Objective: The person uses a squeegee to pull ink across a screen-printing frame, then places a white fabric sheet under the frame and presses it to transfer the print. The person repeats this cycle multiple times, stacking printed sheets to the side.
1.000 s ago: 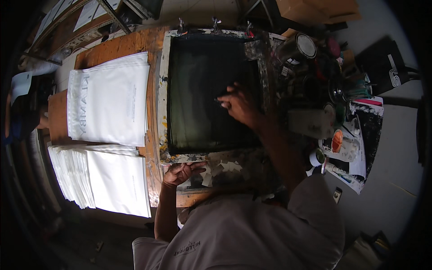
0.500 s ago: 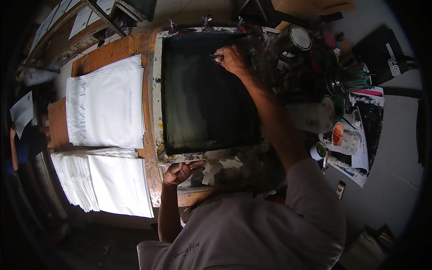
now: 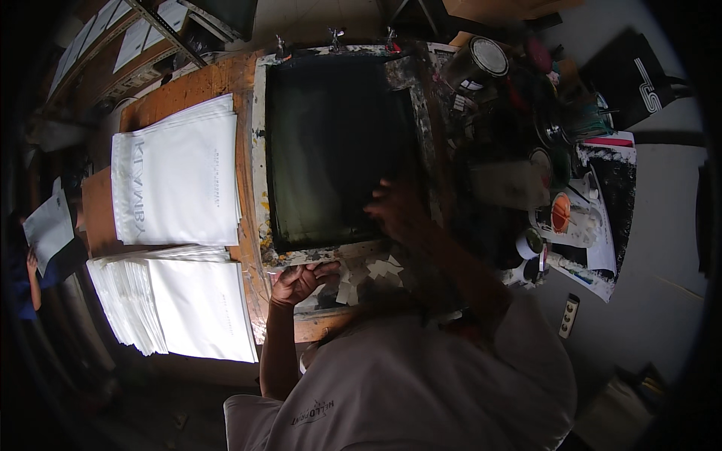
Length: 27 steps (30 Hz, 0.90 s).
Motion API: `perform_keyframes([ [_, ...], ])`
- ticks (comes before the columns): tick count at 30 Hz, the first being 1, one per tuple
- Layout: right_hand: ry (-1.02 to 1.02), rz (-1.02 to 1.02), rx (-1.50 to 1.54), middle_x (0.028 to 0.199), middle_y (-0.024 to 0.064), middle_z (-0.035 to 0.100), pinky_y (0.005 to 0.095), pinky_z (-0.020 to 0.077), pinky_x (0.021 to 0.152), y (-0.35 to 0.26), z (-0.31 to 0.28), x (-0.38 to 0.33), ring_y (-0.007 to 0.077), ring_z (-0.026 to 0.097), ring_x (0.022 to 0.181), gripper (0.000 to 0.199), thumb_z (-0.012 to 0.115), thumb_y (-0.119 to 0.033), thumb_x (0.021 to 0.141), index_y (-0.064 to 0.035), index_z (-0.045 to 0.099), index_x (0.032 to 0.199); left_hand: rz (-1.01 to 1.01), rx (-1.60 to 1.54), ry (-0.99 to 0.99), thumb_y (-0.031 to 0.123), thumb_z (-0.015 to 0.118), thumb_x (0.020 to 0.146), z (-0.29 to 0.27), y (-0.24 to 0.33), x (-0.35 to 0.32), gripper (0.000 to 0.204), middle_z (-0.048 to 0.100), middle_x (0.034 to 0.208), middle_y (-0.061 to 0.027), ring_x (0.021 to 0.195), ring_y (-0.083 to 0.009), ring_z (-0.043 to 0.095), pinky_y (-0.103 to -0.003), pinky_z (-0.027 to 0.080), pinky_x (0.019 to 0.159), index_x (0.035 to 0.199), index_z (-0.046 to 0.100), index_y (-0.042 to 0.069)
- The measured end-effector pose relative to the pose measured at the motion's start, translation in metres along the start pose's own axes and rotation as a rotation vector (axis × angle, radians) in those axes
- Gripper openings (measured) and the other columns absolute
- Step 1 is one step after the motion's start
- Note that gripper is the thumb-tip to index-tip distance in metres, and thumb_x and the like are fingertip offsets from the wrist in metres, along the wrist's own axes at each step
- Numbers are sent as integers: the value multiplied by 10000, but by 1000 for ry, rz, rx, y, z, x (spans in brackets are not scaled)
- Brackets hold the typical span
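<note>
A screen printing frame [image 3: 259, 161] with a dark mesh [image 3: 331, 150] lies before me, its far edge at several metal clamps [image 3: 335, 39]. My left hand [image 3: 301, 283] is at the frame's near left edge, palm up, with its fingers curled against the rim. Low over the right part of the mesh is my right hand [image 3: 398, 212], dim and slightly blurred. Its fingers are apart and I see nothing in them. A dark grey block-like piece [image 3: 402, 72] rests at the frame's far right corner.
Two stacks of white printed sheets, the far stack [image 3: 177, 177] and near stack [image 3: 199, 304], lie to the left. Paper scraps [image 3: 368, 276] lie by the near rim. Cans [image 3: 487, 57] and an orange-stained cup [image 3: 561, 213] crowd the right. Another person's hand [image 3: 32, 263] holds a sheet far left.
My right hand has come from the far right part of the mesh toward me, and the dark piece it held now lies at the far corner. My left hand stays at the rim.
</note>
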State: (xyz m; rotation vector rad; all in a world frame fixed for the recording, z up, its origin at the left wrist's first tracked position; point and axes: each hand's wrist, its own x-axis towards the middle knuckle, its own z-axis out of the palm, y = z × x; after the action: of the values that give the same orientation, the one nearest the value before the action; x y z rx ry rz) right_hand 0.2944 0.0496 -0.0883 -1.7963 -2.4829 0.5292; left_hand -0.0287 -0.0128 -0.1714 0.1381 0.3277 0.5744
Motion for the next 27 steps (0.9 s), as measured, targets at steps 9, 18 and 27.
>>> perform_keyframes([
  [9,512,15,204,988,61,728,385,498,1010,114,-6,175,235,658,1069,138,752,-103,805,-135,764,939,-37,22,-109,395,601,980,-3,4,1,357,649,1325,32,1461,-411,323,-713,128,1158,1182,728,129],
  [18,268,-48,72,1033,31,705,466,376,1140,37,20,33,228,592,1169,171,732,-116,816,-131,759,984,6,41,-94,418,599,977,2,3,-1,357,609,1389,1,1452,-409,344,-697,164,1151,1200,717,165],
  [27,564,263,747,962,102,726,357,512,907,44,-124,-75,250,678,948,255,781,-146,815,-112,770,1068,60,76,-121,428,524,1017,-5,-6,7,334,577,1443,-41,1441,-382,379,-697,203,1149,1244,688,247],
])
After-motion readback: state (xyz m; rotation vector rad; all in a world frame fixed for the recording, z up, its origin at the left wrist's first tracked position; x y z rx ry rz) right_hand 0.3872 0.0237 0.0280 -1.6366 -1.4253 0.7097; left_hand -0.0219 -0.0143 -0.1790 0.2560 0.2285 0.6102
